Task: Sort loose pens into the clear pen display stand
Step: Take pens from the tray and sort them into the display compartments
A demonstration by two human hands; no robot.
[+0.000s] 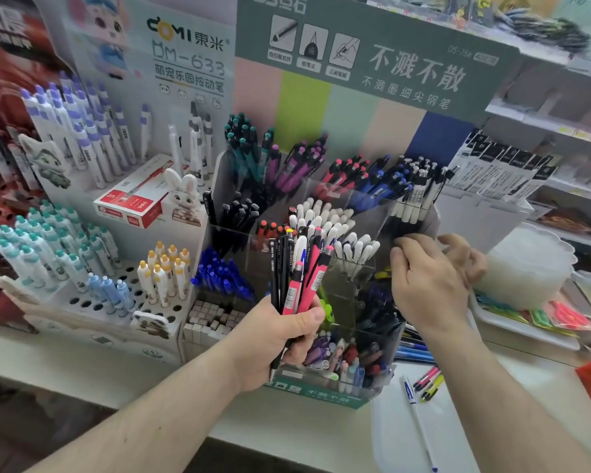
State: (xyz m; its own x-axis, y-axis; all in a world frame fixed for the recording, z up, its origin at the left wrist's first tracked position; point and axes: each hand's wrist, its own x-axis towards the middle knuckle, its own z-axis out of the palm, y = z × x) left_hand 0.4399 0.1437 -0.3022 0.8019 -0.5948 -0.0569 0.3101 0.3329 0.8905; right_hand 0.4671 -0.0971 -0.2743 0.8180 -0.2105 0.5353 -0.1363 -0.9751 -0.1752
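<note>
- Clear pen display stand [372, 206]: a tiered set of see-through compartments standing on the white table [304, 435], toward its back edge, with teal, purple, red, blue, black and white pens sorted by colour in separate cells.
- Left hand [280, 339]: raised in front of the stand's lower tiers, fingers and thumb curled round a bundle of loose pens [297, 268]. The bundle stands nearly upright, tips down in the fist, and mixes black, pink and white barrels.
- Right hand [427, 281]: held just right of the bundle, back of the hand toward the viewer, fingers bent down at the stand's right-side cell beside the white-capped pens [335, 230]. Whether the fingertips pinch a pen there cannot be told, as the hand hides them.
- Forearms: both bare, reaching in from the near edge of the table and converging on the stand.
- White pen [417, 421]: lies loose on the table near its front right corner, apart from both hands.
- Pink and yellow pens [430, 384]: lie together just beside the stand's right base.
- Cardboard pen rack [116, 295]: stands left of the stand, holding capped pens upright in holes.
</note>
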